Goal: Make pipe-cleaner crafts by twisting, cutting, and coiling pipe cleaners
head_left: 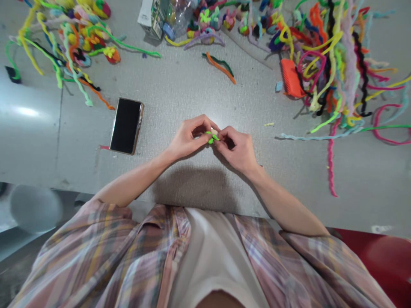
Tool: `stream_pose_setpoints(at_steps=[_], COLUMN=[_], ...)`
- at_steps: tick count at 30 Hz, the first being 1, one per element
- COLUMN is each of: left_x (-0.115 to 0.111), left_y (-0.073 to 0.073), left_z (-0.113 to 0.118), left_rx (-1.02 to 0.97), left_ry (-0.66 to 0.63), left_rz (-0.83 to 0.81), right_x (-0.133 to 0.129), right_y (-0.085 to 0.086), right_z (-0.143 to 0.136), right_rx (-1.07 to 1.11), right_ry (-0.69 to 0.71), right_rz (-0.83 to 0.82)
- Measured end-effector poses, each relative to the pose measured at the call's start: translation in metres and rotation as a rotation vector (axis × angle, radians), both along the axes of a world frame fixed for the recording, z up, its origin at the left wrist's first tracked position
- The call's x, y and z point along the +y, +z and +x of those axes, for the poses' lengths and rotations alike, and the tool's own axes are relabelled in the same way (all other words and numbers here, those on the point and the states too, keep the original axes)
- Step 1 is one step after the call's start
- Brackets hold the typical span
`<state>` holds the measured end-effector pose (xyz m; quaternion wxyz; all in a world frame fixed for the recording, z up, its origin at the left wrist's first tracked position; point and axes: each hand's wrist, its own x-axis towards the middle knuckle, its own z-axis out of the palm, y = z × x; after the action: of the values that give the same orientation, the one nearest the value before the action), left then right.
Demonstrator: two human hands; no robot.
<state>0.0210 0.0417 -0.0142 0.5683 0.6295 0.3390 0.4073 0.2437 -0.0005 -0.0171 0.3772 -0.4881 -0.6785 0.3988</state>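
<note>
A small bright green pipe-cleaner piece with a pale, cream-coloured bit at its top is pinched between my two hands, over the middle of the table. My left hand grips it from the left, thumb and fingertips closed. From the right, my right hand pinches its other side with thumb and forefinger. The fingertips cover much of the piece, so its full shape is hidden. Beyond my hands, an orange pipe cleaner lies beside a dark green pipe cleaner.
A phone lies to the left on the grey table. Colourful pipe-cleaner figures are heaped at the far left. Loose pipe cleaners pile up at the right, by an orange comb-like object. A small box stands at the back.
</note>
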Motion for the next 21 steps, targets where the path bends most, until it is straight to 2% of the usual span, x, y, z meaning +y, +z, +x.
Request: stream_pose_setpoints(at_steps=[21], left_x=[0.0018], left_y=[-0.0028], left_z=[-0.0018], left_rx=[0.035], left_ry=[-0.046], left_rz=[0.006], right_x=[0.0001], right_y=[0.0028], right_z=[-0.0005], right_rx=[-0.032], right_ry=[0.002], right_rz=[-0.013])
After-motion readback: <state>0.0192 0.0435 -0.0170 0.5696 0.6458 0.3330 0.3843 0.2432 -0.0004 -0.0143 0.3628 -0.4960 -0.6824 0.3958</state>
